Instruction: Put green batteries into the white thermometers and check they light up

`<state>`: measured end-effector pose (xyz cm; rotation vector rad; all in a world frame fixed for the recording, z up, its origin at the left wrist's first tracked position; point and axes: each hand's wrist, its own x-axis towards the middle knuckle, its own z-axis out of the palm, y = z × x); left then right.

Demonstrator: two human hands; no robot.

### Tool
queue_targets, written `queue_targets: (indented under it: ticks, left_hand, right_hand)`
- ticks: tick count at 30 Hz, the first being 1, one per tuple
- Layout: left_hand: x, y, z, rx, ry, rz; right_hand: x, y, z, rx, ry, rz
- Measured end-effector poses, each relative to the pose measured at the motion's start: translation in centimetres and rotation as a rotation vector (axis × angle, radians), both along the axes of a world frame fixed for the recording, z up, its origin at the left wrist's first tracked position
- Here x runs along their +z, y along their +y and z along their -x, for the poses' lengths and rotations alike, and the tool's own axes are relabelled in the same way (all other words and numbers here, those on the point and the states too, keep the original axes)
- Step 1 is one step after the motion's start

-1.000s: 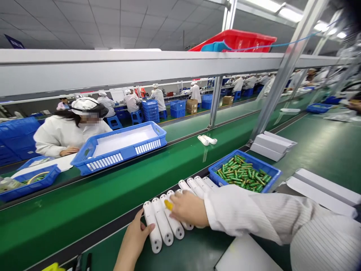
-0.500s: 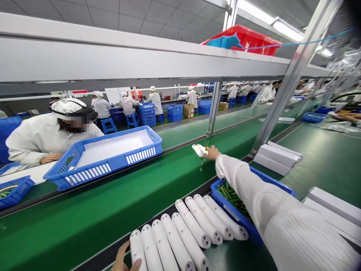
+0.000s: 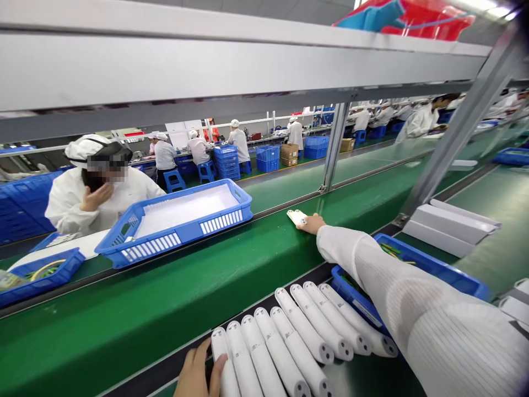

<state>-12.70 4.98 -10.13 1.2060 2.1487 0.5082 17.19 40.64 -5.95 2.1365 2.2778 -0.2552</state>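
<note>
My right hand (image 3: 313, 224) reaches far over the green conveyor belt (image 3: 177, 281). Its fingers are closed on the near end of a small group of slim white pieces (image 3: 297, 216), which lie at the belt surface; their exact kind is too small to tell. At the bottom, my left hand (image 3: 198, 370) rests against the leftmost long white tube-shaped housing (image 3: 226, 358), thumb and forefinger apart, fingertips touching its side. Several more white housings (image 3: 264, 353) with rounded ends and paired dark holes lie side by side to its right.
A blue bin (image 3: 433, 264) sits under my right forearm. White boxes (image 3: 446, 229) lie beyond it near a metal post (image 3: 458, 121). Across the belt stand a blue tray (image 3: 177, 237) and a seated co-worker (image 3: 103, 193). A shelf beam (image 3: 206, 66) crosses above.
The view has shifted left, so most things appear further right. My right hand stays at the white pieces. The co-worker across the belt has raised a hand toward the face.
</note>
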Motion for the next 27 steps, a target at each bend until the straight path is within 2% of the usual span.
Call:
queue_targets:
  ticks: [4, 9, 11, 13, 15, 17, 20, 21, 23, 25, 27]
  left_hand:
    - [2.3, -0.9, -2.0, 0.001, 0.121, -0.265]
    - [3.8, -1.2, -4.2, -0.191, 0.385, -0.702]
    - [4.5, -1.3, -3.8, -0.251, 0.488, -0.824]
    - [5.2, -1.8, -2.6, -0.276, 0.504, -0.869]
    - [5.8, -2.5, -0.9, -0.258, 0.438, -0.87]
    - [6.6, -3.4, 0.8, -0.132, 0.315, -0.87]
    - [7.8, -4.8, 2.0, 0.399, 0.145, -0.809]
    - [8.2, -5.1, 2.0, 0.518, 0.059, -0.844]
    - [8.8, -5.5, 1.7, 0.612, -0.211, -1.066]
    - [9.1, -5.4, 1.3, 0.612, -0.552, -1.277]
    - [9.0, -5.1, 1.2, 0.66, -0.828, -1.285]
  right_hand:
    - [2.7, -6.6, 4.4, 0.247, 0.109, 0.04]
    - [6.3, -18.6, 9.8, 0.655, 0.301, 0.161]
    - [7.3, -22.5, 11.4, 0.805, 0.463, 0.327]
    - [7.7, -25.3, 12.5, 0.86, 0.645, 0.496]
    - [7.3, -27.5, 13.4, 0.862, 0.723, 0.524]
    - [6.2, -29.9, 14.0, 0.895, 0.643, 0.382]
    - [3.4, -34.2, 15.2, 0.966, 0.32, 0.065]
    - [2.4, -35.7, 15.6, 1.008, 0.21, -0.022]
    - [0.9, -38.1, 16.4, 1.032, 0.091, -0.158]
    - [0.4, -39.2, 16.5, 1.043, 0.068, -0.176]
    - [1.1, -38.8, 15.1, 0.999, 0.078, -0.145]
